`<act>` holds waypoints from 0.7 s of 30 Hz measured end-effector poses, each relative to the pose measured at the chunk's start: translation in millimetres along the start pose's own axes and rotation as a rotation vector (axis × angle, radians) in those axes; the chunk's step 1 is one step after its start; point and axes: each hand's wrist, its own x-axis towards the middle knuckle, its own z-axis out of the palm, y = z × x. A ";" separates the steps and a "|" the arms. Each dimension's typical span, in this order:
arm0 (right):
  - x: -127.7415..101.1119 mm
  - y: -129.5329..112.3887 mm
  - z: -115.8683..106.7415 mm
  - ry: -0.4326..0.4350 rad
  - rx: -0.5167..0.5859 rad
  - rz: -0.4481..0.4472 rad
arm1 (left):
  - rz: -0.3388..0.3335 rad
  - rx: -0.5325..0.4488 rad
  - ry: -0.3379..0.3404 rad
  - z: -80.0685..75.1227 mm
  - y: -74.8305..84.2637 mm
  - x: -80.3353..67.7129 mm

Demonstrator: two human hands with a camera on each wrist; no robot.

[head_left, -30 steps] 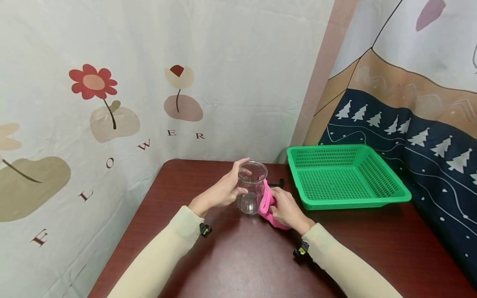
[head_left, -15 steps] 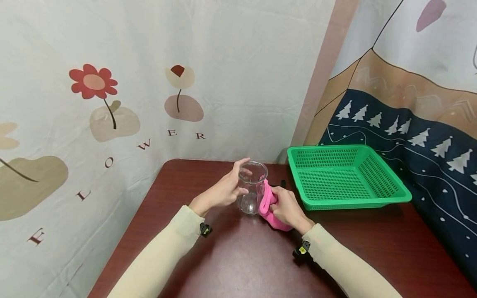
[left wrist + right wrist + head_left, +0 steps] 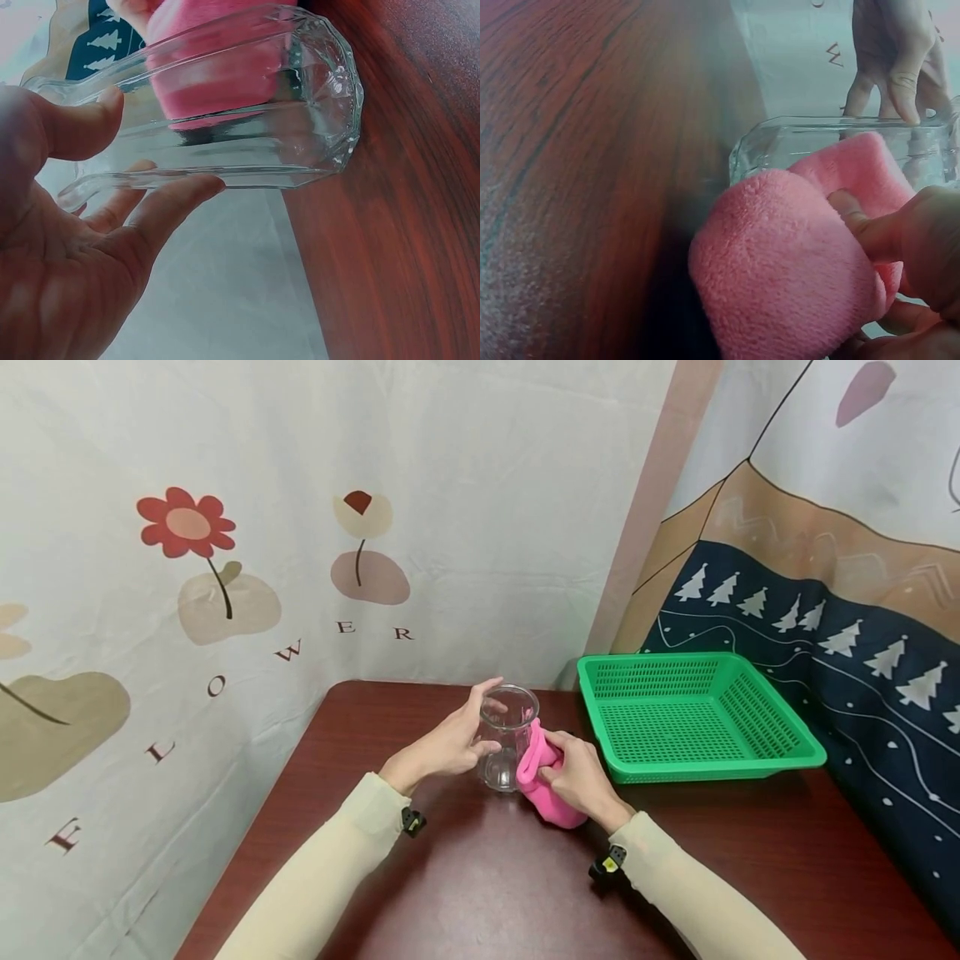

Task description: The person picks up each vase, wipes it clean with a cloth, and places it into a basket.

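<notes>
Cloth [image 3: 551, 798] has shifted slightly nearer us, pinched in our right hand [image 3: 583, 777]; our left hand [image 3: 448, 745], half-spread, grips the jar [image 3: 498, 772]. Wiping seems underway; next probably calls for turning.

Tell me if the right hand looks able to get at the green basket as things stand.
Probably yes: the right hand is next to the green basket, whose top is open, though the pink cloth it grips may need letting go first.
</notes>
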 end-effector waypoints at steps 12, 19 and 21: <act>5.4 -13.5 -4.9 0.102 0.089 0.013 | -0.020 -0.022 -0.014 0.1 -0.9 0.6; 8.8 -19.0 -6.0 0.163 0.195 0.007 | -0.023 -0.034 -0.020 -0.8 0.0 0.3; 9.8 -20.4 -6.7 0.173 0.238 0.011 | -0.024 -0.040 -0.020 -1.0 0.7 0.2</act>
